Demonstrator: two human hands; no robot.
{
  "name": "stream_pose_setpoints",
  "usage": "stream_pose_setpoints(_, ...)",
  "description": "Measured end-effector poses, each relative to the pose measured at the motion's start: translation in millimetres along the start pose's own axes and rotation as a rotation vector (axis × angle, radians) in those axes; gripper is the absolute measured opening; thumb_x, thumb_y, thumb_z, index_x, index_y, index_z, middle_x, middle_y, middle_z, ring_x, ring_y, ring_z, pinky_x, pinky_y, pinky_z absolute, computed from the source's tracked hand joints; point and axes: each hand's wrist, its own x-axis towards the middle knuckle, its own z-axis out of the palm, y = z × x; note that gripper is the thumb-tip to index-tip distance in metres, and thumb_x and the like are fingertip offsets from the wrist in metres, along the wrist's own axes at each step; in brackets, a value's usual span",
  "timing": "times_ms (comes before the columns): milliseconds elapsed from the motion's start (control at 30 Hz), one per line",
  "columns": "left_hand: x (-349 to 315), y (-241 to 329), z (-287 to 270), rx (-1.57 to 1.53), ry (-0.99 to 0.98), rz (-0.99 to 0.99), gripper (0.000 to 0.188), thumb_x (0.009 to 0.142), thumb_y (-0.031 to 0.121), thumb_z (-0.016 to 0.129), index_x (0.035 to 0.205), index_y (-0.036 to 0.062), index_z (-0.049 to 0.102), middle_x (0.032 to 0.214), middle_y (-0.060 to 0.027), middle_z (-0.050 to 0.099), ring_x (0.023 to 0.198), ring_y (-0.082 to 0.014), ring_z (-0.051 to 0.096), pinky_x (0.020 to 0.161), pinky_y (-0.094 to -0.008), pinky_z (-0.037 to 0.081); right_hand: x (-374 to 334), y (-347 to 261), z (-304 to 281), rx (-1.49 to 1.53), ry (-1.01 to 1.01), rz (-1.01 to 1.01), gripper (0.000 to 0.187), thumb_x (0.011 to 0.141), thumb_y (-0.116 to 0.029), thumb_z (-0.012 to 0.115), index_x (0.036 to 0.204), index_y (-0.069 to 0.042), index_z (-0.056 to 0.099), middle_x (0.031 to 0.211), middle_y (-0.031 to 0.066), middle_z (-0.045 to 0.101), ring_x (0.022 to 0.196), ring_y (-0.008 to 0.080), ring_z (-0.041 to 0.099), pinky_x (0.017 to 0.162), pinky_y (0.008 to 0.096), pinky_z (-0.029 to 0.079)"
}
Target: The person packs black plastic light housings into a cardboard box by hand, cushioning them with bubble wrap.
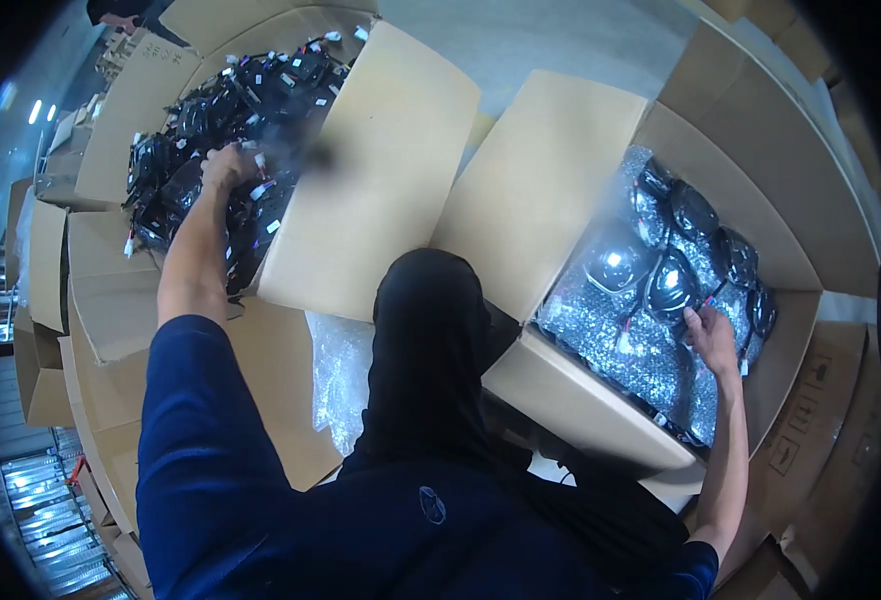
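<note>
On the left, my left hand (224,168) reaches into a cardboard box heaped with black plastic parts (223,108) that have wires and white connectors. Its fingers are curled in among the parts, and what they grip is hidden. My right hand (715,342) is down in the right-hand cardboard box. Thumb and fingers close at the lower edge of a rounded glossy black part (674,284) with a cable near it. Several similar glossy black parts (694,210) lie around it on a sheet of bubble wrap (586,305).
Raised cardboard flaps (386,165) stand between the two boxes, another flap (541,165) beside them. More bubble wrap (339,370) hangs below the left box. Stacked cartons (811,420) are at the right, and a roller conveyor (56,510) runs at the lower left.
</note>
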Motion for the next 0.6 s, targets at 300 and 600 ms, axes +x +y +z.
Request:
stream_pose_setpoints(300,-3,-2,30,-0.140,-0.008,0.105,0.033,0.083,0.023,0.064,0.103,-0.0024,0.074,0.113,-0.0294,0.070,0.111,-0.0420,0.068,0.097,-0.0467,0.054,-7,2,0,-0.083,-0.088,-0.131,0.035,0.100,-0.029,0.067,0.095,0.006,0.066,0.073,0.0099,0.067,0.067,0.0158,0.062,0.063,0.0347,0.050)
stream_pose_setpoints(600,19,52,2,0.212,-0.369,0.431,0.060,0.099,0.051,0.050,0.137,0.0068,0.062,0.140,-0.0171,0.062,0.132,-0.0334,0.058,0.112,-0.0530,0.042,-3,21,10,-0.075,-0.149,-0.029,0.037,0.099,-0.031,0.068,0.093,0.005,0.066,0.071,0.0083,0.063,0.065,0.0148,0.054,0.061,0.0356,0.045)
